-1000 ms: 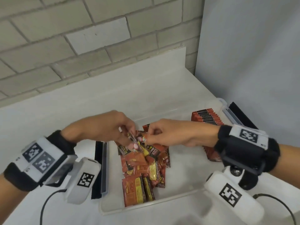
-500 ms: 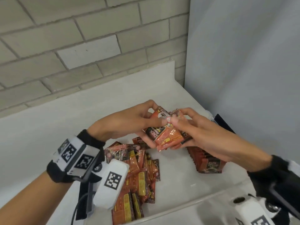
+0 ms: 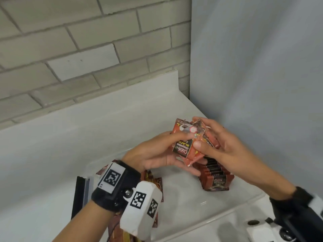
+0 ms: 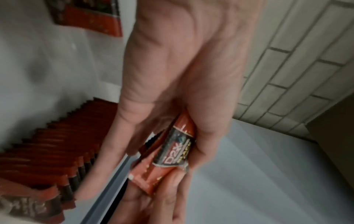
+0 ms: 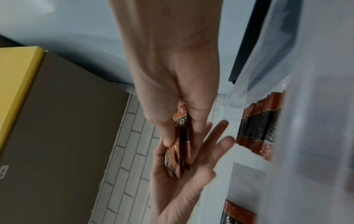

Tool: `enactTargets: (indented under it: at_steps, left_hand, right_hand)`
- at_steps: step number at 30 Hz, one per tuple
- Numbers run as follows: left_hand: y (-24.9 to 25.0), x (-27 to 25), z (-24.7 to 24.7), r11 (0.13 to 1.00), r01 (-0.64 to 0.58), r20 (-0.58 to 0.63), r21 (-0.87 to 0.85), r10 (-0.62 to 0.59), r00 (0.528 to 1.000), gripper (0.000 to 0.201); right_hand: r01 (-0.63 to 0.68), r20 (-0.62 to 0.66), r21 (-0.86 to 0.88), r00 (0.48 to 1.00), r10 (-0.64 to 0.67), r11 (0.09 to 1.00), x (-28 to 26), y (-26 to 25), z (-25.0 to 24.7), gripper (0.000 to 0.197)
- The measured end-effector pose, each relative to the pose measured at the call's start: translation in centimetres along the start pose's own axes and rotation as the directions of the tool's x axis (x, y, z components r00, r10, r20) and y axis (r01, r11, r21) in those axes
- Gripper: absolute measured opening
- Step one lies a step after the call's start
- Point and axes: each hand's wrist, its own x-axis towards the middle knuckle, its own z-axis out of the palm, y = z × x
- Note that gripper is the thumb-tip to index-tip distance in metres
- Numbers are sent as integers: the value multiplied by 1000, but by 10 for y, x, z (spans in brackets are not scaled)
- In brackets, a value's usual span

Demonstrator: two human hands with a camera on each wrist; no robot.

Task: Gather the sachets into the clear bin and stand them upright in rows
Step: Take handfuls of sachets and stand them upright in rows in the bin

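Both hands pinch a small bundle of sachets [image 3: 187, 143] above the clear bin [image 3: 227, 203]: left hand [image 3: 157, 157], right hand [image 3: 222, 145]. We judge them light, slippery; grip flat faces.

Red-and-black foil sachets [image 3: 189, 145]: glossy, crinkled film, sawtooth-cut edges. Clear plastic bin [image 3: 227, 206]: smooth, translucent, faint sheen on the floor. White surface [image 3: 61, 145]: smooth, matt. Grey brick wall [image 3: 70, 49]: rough, matt, recessed mortar lines. Black cloth wristbands [image 3: 122, 198]: matt fabric. Brown and yellow box [image 5: 57, 121]: probably cardboard, matt; view blurred.
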Motion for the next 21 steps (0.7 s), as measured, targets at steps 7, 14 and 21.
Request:
enactTargets:
  at_steps: [7,14,21]
  left_hand:
    - [-8,1,3,991,-129,1,-38,130,992,43]
    - [-9,2,-6,980,-174,-64,-97,169,984,49]
    - [-11,6,-7,940,-307,-208,-148,274,939,39]
  right_hand:
    - [55,-49,-144,997,-62,988,3,10,8,66]
    - [12,-154,-127,988,-32,992,6,23,3,71]
    - [-10,-228,15,973,13,1000,9,24,3,56]
